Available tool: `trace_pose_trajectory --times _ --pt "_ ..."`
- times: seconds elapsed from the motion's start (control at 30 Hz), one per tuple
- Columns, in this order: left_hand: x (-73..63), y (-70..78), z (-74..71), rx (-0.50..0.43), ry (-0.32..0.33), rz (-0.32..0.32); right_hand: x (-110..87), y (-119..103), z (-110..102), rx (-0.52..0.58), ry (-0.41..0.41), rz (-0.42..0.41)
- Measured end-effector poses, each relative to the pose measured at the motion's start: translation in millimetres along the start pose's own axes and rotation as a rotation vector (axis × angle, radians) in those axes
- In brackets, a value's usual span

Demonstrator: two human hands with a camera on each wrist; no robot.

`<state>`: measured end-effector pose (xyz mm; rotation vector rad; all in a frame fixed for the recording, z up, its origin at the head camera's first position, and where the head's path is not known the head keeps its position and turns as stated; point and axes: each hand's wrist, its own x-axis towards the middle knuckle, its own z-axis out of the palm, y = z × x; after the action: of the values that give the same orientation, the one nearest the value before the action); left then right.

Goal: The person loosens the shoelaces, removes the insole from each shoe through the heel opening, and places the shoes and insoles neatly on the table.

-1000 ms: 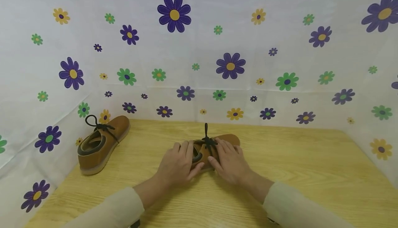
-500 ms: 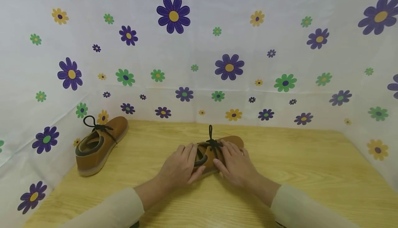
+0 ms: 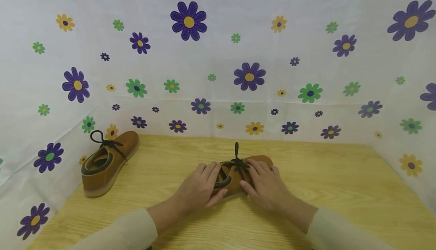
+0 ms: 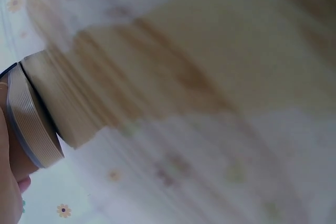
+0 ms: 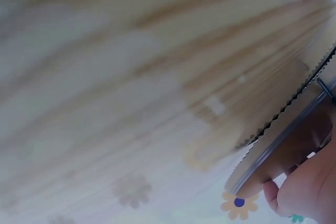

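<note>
A brown leather shoe (image 3: 235, 178) with black laces lies near the middle of the wooden table, toe to the right. Its laces are tied in a bow (image 3: 240, 163), one loop standing up. My left hand (image 3: 197, 187) grips the heel end, thumb along the near side and fingers over the collar. My right hand (image 3: 267, 183) holds the front part, fingers over the top and thumb on the near side. In the left wrist view the ribbed sole edge (image 4: 34, 119) shows beside part of the hand (image 4: 8, 177). The right wrist view shows the sole edge (image 5: 278, 142) too.
A matching brown shoe (image 3: 102, 174) with tied black laces stands at the table's left edge, toe pointing to the back. White cloth (image 3: 218, 53) printed with purple, green and yellow flowers walls the wooden table (image 3: 323, 182) at the back and both sides.
Both hands have shifted the gripped shoe a little to the right and slightly nearer. The other shoe stays in its place; the head view has tilted slightly.
</note>
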<state>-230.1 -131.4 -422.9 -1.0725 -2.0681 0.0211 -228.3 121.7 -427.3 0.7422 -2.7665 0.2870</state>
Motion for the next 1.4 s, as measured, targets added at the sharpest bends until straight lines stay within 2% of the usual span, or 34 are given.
trace_pose_trajectory --times 0.13,0.3,0.4,0.53,0.67,0.9,1.0,1.1,1.27,1.4 --pt "0.1 6.0 -0.8 -0.082 0.064 0.067 -7.2 11 -2 0.081 -0.013 -0.035" --pt "1.5 13.3 -2.1 -0.213 0.125 0.187 -14.8 30 -3 0.19 -0.004 -0.054" --pt "3.9 17.7 -2.2 -0.253 0.142 0.266 -16.3 38 -3 0.238 -0.007 -0.023" --pt "6.8 23.9 -3.4 -0.28 0.131 0.342 -15.7 42 -3 0.309 -0.044 0.046" --pt "8.3 29.2 -5.7 -0.313 0.119 0.383 -11.9 42 -2 0.363 -0.022 0.078" --pt "11.7 33.7 -2.5 -0.37 0.161 0.406 -6.2 38 -5 0.34 0.083 0.016" --pt "13.3 30.9 -1.3 -0.365 0.148 0.335 -5.9 38 -7 0.346 0.091 0.029" --pt "13.1 26.1 0.2 -0.314 0.081 0.197 -6.2 37 -10 0.388 0.09 0.025" --pt "8.1 22.7 6.4 -0.193 -0.124 -0.054 -8.6 37 -14 0.559 0.017 0.077" --pt "4.4 23.2 11.0 -0.144 -0.287 -0.22 -7.9 38 -17 0.683 -0.057 0.135"
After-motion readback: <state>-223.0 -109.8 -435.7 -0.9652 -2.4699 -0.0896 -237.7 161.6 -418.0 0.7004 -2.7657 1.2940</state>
